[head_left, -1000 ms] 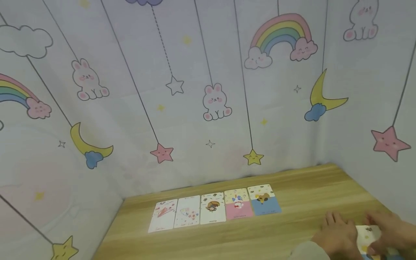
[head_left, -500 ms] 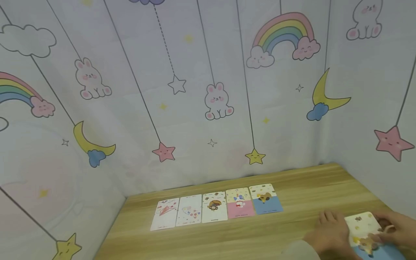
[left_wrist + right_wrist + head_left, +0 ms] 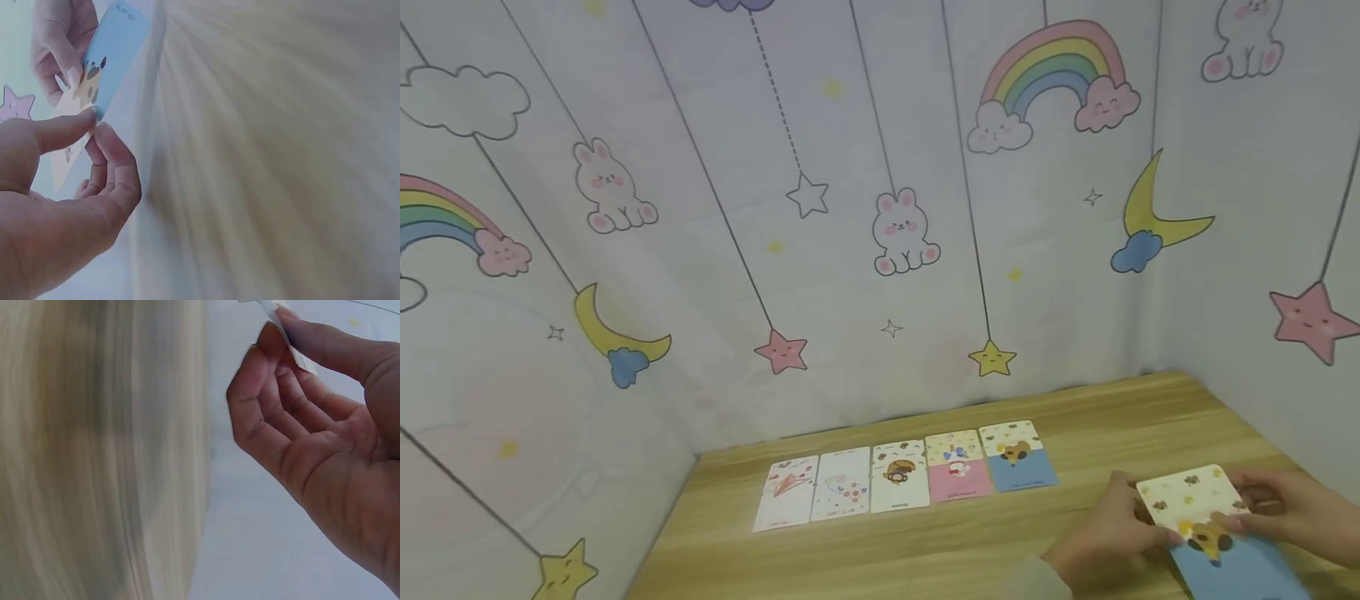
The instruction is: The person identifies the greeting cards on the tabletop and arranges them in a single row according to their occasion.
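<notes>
Both hands hold a picture card [image 3: 1243, 568] at the right front of the table. Its top half is cream with small prints, its bottom half blue, with a brown animal head between. My left hand [image 3: 1105, 527] pinches the left edge between thumb and fingers, as the left wrist view also shows of the card [image 3: 119, 53]. On the right edge, my right hand [image 3: 1300, 510] pinches with its thumb on the face. In the right wrist view only a thin strip of the card [image 3: 303, 360] shows. Whether it is a single card or several together, I cannot tell.
A row of several cards lies along the back of the wooden table [image 3: 970, 550]. At its right end is a similar cream-and-blue card [image 3: 1024, 473], beside a yellow-and-pink card [image 3: 958, 479]. Behind rises a white curtain [image 3: 700, 292] printed with rabbits, stars and rainbows.
The hands and card have moved left and away from the front edge. More of the card shows now. My left hand has gone from lying beside the card to pinching its edge.
</notes>
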